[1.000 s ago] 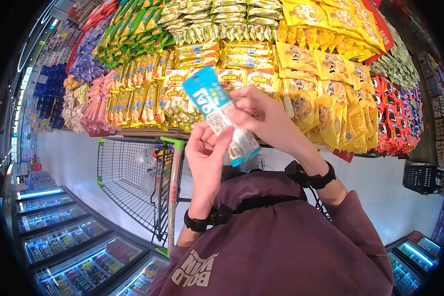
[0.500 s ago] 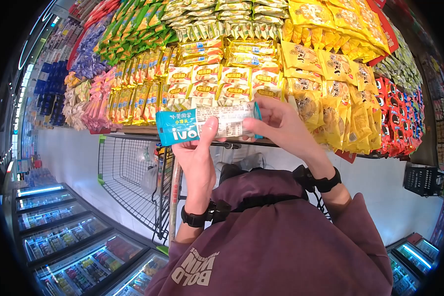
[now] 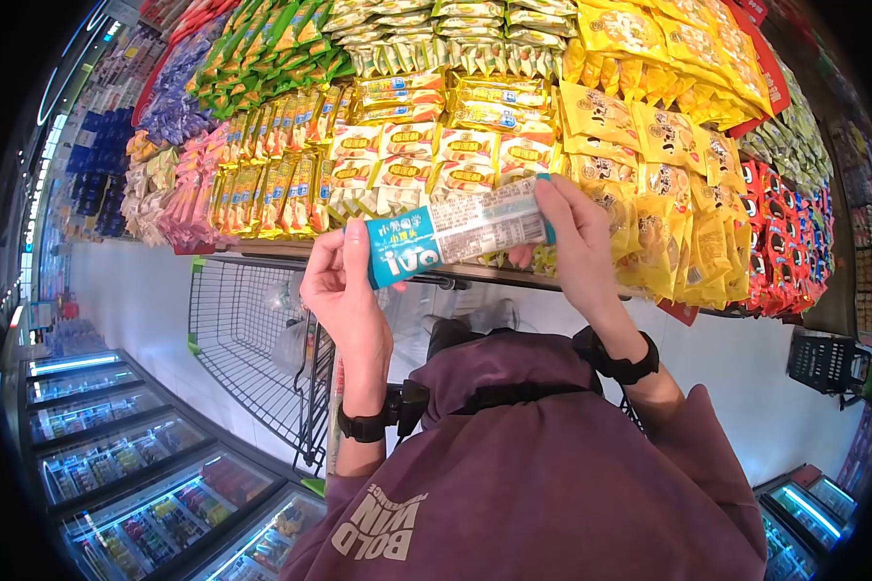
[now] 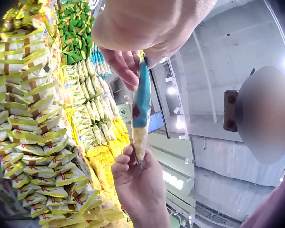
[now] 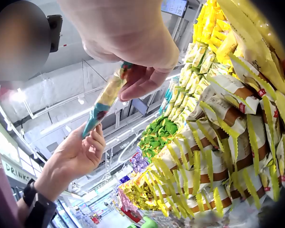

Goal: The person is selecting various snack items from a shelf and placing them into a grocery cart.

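Observation:
Both hands stretch a blue and white snack packet [image 3: 460, 235] between them in front of the stacked snacks, its printed back turned up toward the head camera. At its blue left end, my left hand [image 3: 351, 290] pinches it between thumb and fingers. My right hand [image 3: 579, 247] grips the opposite end, thumb on top and fingertips showing beneath. Edge-on in the left wrist view, the packet [image 4: 142, 102] looks thin, blue at one end and pale at the other. The right wrist view shows the packet [image 5: 104, 100] slanting between both hands.
A display of yellow snack bags [image 3: 673, 208], white and yellow packets [image 3: 407, 155] and green packets [image 3: 271, 63] fills the far side. A wire shopping cart [image 3: 237, 320] stands at left. Glass-topped freezers [image 3: 131, 441] line the lower left. A black basket [image 3: 824, 360] is at right.
The packet has swung from a steep slant to nearly level, its right end slightly raised. My hands have moved apart, the left one out to the left end and the right one to the right end.

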A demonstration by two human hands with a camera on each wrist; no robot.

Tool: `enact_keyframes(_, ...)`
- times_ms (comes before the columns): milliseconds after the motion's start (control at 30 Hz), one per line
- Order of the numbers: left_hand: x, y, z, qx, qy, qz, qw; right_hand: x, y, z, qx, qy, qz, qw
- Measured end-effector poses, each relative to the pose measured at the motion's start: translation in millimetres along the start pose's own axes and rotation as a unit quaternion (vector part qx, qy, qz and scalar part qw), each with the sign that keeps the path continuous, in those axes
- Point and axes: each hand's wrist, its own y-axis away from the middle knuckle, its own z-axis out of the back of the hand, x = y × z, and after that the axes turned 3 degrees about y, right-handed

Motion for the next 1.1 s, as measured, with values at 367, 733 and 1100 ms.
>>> enact_keyframes(367,-5.8,-1.5,-6.4,-0.022,0.030,0.009,0.999,-7.5,5.3,-7.6,-0.024,-0.005,-0.024,0.999)
enact_keyframes(733,-17.7,0.1,-5.2,0.096,-0.088,0.049,0.990,-3.9,0.9,1.0,0.022,-0.046,-0.018,0.999)
enact_keyframes(1100,-9.8,-13.6,6.0,0.248,-0.198,-0.176,0.932,-7.6,-5.7,13.7,0.149,0.102,0.175,0.968)
